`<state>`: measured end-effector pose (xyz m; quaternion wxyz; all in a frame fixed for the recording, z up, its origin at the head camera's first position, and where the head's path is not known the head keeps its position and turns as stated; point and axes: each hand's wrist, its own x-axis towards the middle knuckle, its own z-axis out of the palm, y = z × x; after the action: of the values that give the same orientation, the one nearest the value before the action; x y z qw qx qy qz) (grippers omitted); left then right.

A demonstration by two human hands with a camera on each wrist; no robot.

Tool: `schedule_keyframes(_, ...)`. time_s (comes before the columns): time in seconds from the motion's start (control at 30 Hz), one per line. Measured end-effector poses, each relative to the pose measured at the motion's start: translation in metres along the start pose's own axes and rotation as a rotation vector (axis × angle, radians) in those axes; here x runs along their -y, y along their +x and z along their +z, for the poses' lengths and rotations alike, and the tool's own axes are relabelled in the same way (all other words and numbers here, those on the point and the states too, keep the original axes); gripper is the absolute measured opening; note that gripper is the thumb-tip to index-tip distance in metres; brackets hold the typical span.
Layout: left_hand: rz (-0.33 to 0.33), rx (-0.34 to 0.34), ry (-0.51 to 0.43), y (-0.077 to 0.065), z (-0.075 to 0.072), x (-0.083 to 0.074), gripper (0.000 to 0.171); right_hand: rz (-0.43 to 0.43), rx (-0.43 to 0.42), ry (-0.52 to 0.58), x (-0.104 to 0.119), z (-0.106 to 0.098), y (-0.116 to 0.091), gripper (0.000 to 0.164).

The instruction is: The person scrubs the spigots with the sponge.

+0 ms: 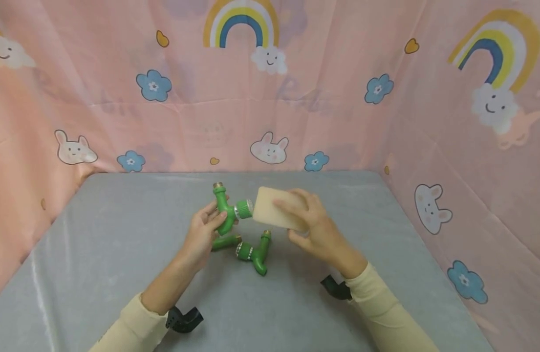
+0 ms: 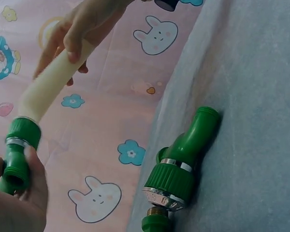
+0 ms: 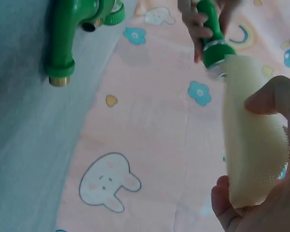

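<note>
In the head view my left hand (image 1: pixel 202 230) grips a green faucet (image 1: pixel 226 211), its brass threaded end up and its ribbed knob turned to the right. My right hand (image 1: pixel 315 225) holds a cream sponge (image 1: pixel 274 208) between thumb and fingers. The sponge's left edge is right at the chrome face of the knob. In the left wrist view the sponge (image 2: pixel 55 82) overlaps the knob's end. Below the hands, a second green faucet (image 1: pixel 258 254) lies on the table, and another green faucet (image 1: pixel 226 242) lies partly behind my left hand.
The grey cloth-covered table (image 1: pixel 120 220) reaches back to a pink printed curtain (image 1: pixel 186 122), which also runs along both sides. Dark curved pieces (image 1: pixel 184 320) stick out at both wrists, near the cream sleeves (image 1: pixel 135 322).
</note>
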<state>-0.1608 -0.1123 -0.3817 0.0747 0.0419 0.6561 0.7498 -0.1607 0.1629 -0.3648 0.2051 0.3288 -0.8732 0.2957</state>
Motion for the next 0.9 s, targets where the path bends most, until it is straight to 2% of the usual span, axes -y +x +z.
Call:
schedule_keyframes(0.17, 0.001, 0.06, -0.082, 0.003, -0.002, 0.0, 0.049, -0.008, -0.046, 0.134, 0.001, -0.001, 0.0, 0.065)
schedule_keyframes(0.3, 0.002, 0.162, -0.073, 0.002, -0.001, 0.002, 0.052, -0.036, -0.013, 0.242, 0.007, 0.004, 0.0, 0.065)
schedule_keyframes(0.37, 0.006, 0.183, -0.084, 0.002, -0.003, 0.003, 0.052, -0.028, 0.022, 0.274, 0.008, 0.006, 0.0, 0.064)
schedule_keyframes(0.47, 0.012, 0.184, -0.125, 0.002, -0.007, 0.003, 0.051, 0.01, 0.078, 0.316, 0.008, 0.006, -0.001, 0.063)
schedule_keyframes(0.67, -0.007, 0.139, -0.207, 0.003, -0.011, 0.003, 0.041, 0.053, 0.16, 0.355, 0.0, 0.001, -0.001, 0.061)
schedule_keyframes(0.8, -0.014, 0.126, -0.256, 0.004, -0.011, 0.003, 0.034, 0.081, 0.108, 0.334, -0.003, -0.005, 0.001, 0.061)
schedule_keyframes(0.9, -0.021, 0.167, -0.289, 0.005, -0.01, 0.004, 0.021, 0.073, 0.016, 0.304, -0.005, -0.006, 0.001, 0.062)
